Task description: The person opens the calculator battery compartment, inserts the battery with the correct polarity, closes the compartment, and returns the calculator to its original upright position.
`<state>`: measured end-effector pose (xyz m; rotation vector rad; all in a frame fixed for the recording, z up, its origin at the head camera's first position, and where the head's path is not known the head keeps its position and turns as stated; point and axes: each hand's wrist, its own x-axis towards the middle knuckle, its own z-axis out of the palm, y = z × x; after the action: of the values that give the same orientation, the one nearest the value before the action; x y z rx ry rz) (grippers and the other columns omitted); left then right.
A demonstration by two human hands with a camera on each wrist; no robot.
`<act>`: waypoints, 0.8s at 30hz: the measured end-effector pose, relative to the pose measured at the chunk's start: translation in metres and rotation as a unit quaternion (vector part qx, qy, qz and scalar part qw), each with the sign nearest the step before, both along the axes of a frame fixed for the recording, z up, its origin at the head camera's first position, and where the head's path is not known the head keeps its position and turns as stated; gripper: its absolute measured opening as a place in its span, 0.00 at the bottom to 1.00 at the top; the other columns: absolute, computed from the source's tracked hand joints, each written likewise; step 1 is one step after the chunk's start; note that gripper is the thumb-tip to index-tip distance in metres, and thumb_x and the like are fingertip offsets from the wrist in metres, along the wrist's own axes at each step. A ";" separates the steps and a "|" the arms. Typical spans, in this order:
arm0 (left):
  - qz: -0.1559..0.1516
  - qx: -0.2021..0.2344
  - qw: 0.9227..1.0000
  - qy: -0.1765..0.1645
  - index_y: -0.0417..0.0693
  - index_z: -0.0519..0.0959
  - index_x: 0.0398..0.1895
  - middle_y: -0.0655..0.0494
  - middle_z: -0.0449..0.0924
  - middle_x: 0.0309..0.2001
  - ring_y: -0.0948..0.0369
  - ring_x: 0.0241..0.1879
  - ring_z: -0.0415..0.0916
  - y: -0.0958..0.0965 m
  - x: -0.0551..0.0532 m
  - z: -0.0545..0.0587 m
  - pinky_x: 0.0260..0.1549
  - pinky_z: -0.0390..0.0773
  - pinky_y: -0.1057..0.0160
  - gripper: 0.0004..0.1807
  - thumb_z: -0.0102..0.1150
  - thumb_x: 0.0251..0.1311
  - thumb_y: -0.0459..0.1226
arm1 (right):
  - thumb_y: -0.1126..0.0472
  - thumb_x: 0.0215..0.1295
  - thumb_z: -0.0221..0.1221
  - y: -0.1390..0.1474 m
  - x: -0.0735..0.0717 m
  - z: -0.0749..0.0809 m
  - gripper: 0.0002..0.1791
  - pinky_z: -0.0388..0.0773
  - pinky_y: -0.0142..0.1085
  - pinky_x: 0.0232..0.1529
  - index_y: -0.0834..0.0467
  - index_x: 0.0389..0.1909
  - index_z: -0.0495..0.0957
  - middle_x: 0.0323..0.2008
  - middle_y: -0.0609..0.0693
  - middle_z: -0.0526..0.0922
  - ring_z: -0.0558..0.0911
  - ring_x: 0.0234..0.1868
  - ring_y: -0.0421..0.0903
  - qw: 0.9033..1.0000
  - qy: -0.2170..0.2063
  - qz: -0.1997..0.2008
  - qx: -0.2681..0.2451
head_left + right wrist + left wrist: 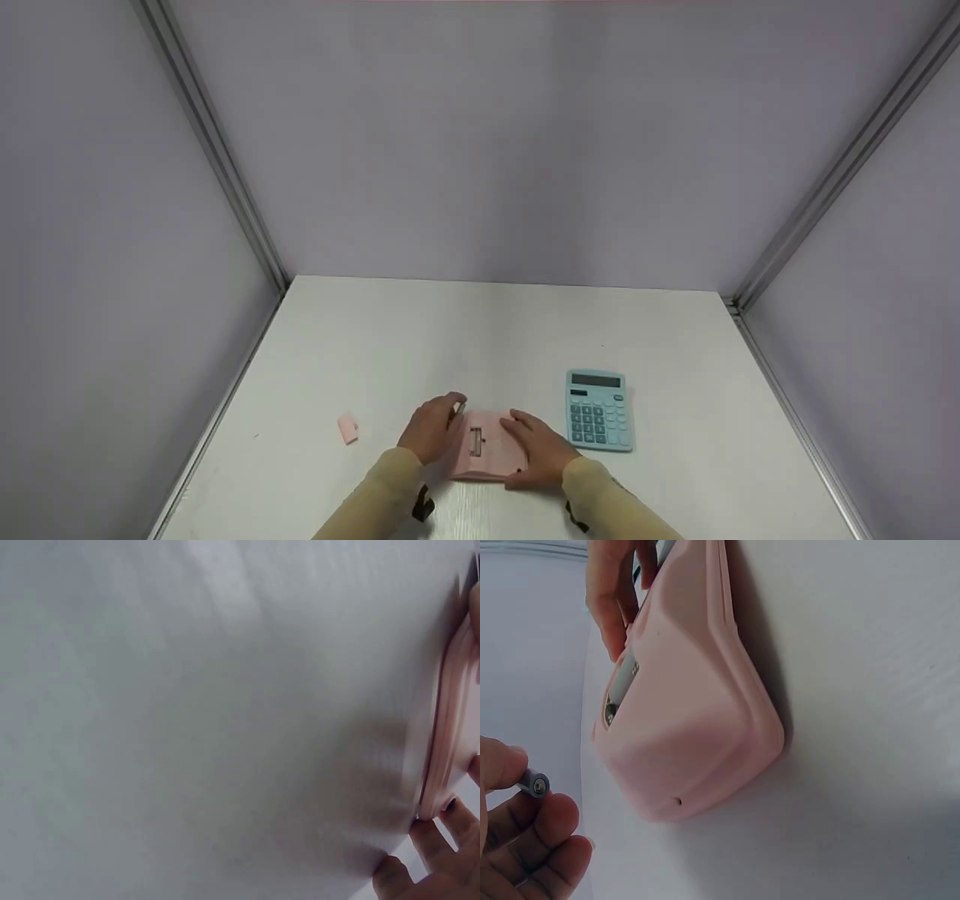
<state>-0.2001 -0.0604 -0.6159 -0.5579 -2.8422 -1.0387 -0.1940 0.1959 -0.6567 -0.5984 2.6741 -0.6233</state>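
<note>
A pink calculator (499, 450) lies face down on the white table, its battery compartment (476, 442) uncovered. One battery (622, 681) sits inside that slot. My left hand (431, 429) is just left of the calculator and pinches a small grey battery (535, 784) between thumb and fingers, one end facing outward. From the right side, my right hand (546, 452) grips the calculator, thumb at the near edge and fingers at the far corner. In the left wrist view, fingertips of the right hand (615, 596) reach beside the slot.
A small pink cover piece (347, 430) lies on the table to the left. To the right of my right hand, a light blue calculator (599, 410) rests face up. Grey panels (450, 150) enclose the table (360, 330) at the back and both sides.
</note>
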 end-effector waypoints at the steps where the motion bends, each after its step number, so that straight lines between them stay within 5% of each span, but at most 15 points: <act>1: -0.001 0.000 1.000 -0.002 0.46 0.76 0.56 0.55 0.80 0.38 0.61 0.36 0.76 0.001 0.001 0.000 0.36 0.80 0.57 0.16 0.56 0.66 0.35 | 0.24 0.36 0.67 0.000 0.000 0.000 0.60 0.59 0.50 0.69 0.33 0.73 0.51 0.75 0.40 0.49 0.54 0.73 0.49 1.000 0.000 0.000 -0.001; 6: -0.006 0.003 1.000 -0.023 0.50 0.76 0.58 0.60 0.80 0.38 0.64 0.36 0.76 0.005 0.007 -0.002 0.37 0.80 0.57 0.16 0.55 0.68 0.39 | 0.24 0.35 0.66 0.001 -0.001 0.000 0.61 0.59 0.50 0.69 0.33 0.73 0.52 0.75 0.40 0.49 0.54 0.73 0.49 1.000 0.002 0.003 0.001; 15: -0.023 0.022 0.999 -0.021 0.49 0.81 0.51 0.55 0.83 0.47 0.57 0.49 0.78 0.007 0.012 -0.009 0.50 0.78 0.52 0.13 0.51 0.68 0.35 | 0.24 0.35 0.67 0.001 -0.001 -0.001 0.60 0.60 0.50 0.68 0.33 0.73 0.51 0.75 0.42 0.50 0.55 0.73 0.50 1.000 0.006 0.008 0.005; 24: -0.045 0.024 0.998 -0.029 0.43 0.80 0.50 0.59 0.79 0.33 0.67 0.30 0.71 0.006 0.014 -0.013 0.31 0.77 0.64 0.14 0.56 0.63 0.33 | 0.24 0.36 0.66 0.001 0.000 -0.002 0.60 0.61 0.51 0.67 0.33 0.73 0.52 0.74 0.41 0.50 0.56 0.72 0.50 1.000 0.016 0.005 0.006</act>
<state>-0.1858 -0.0547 -0.6293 -0.6680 -2.8570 -1.1534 -0.1941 0.1966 -0.6591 -0.6233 2.7014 -0.5989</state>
